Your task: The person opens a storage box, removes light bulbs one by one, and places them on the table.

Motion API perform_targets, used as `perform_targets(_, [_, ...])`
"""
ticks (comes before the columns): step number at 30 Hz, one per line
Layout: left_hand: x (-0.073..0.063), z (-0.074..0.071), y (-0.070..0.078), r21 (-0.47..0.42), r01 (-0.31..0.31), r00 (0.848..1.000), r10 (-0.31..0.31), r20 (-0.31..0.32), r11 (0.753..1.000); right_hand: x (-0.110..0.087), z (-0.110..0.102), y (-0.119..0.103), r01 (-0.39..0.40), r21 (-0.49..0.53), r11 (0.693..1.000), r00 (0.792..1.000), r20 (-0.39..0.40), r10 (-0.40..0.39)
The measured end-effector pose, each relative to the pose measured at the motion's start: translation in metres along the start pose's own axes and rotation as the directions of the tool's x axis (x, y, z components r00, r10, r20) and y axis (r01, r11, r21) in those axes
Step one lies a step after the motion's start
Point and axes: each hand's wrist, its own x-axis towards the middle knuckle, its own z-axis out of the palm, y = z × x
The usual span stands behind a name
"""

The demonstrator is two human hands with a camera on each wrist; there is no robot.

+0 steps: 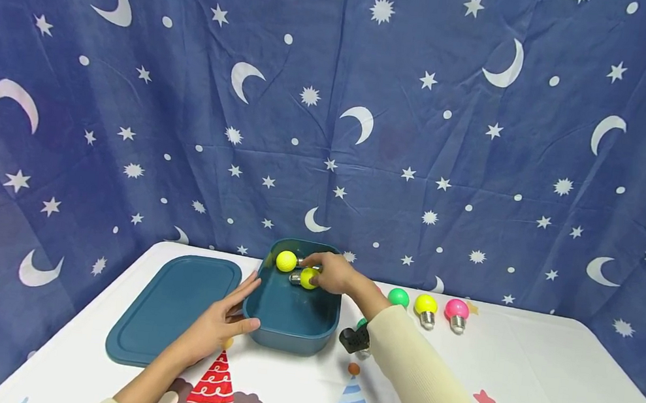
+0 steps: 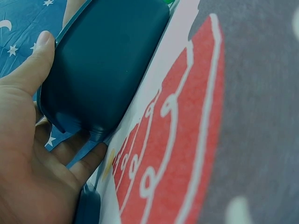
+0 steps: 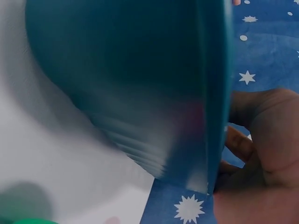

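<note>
A dark teal box point(image 1: 288, 342) stands on the table with its top uncovered. Inside it, my right hand point(image 1: 334, 273) pinches a yellow light bulb point(image 1: 308, 279), its metal base pointing left. Another yellow light bulb point(image 1: 286, 261) lies at the box's back left. My left hand point(image 1: 221, 327) touches the box's left side, thumb by the near corner and fingers stretched along the wall. In the left wrist view, the thumb point(image 2: 41, 60) is at the rim and the other fingers are low beside the wall. The right wrist view hides the held bulb behind the box wall.
A flat teal lid point(image 1: 172, 310) lies left of the box. Right of it are a green bulb point(image 1: 398, 297), a yellow bulb point(image 1: 426, 309) and a pink bulb point(image 1: 457, 315). Another green bulb is partly hidden by the right wrist camera point(image 1: 353, 339). A blue starry curtain point(image 1: 330, 130) hangs behind.
</note>
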Motion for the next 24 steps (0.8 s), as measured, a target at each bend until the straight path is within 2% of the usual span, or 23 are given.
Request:
perform_targets(8, [0.0009,0.0006,0.0005,0.003,-0.004,1.0,0.004,0.003,1.0,-0.0035,0.0003,-0.0014,0.007,-0.028,1.0,0.998,0.068,-0.005])
perform_targets(15, [0.0006,0.0008,0.0015,-0.001,-0.006,1.0,0.006,0.004,1.0,-0.0069,0.0004,-0.0032,0.052,-0.012,0.999,0.993,0.107,-0.05])
perform_targets(24, [-0.0001,0.0006,0.0017,0.003,-0.002,1.0,0.002,0.0,1.0,-0.0095,0.0033,-0.0061,0.099,-0.041,0.994,0.985,0.147,-0.092])
